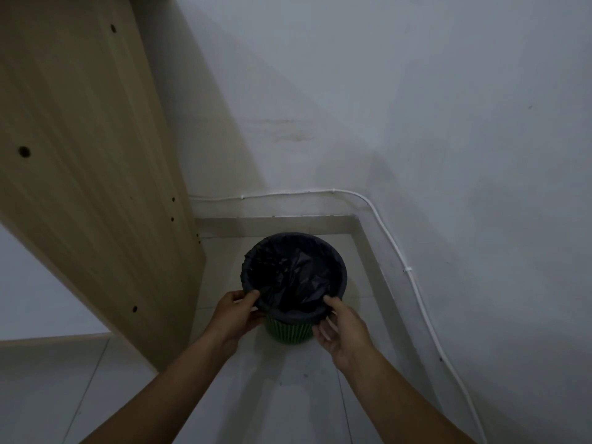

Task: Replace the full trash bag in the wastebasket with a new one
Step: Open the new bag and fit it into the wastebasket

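A green ribbed wastebasket [290, 331] stands on the pale tiled floor in a wall corner. A black trash bag [293, 270] lines it, its edge folded down over the rim. My left hand [235, 315] pinches the bag's folded edge at the near left of the rim, thumb on top. My right hand [341, 331] grips the bag edge at the near right, thumb over the rim and fingers beneath it. The bag's inside is dark and what it holds is not visible.
A tall wooden panel [93, 174] with drilled holes stands close on the left of the basket. White walls meet behind it, with a white cable [413, 277] clipped along them. Tiled floor [288, 395] lies in front of the basket.
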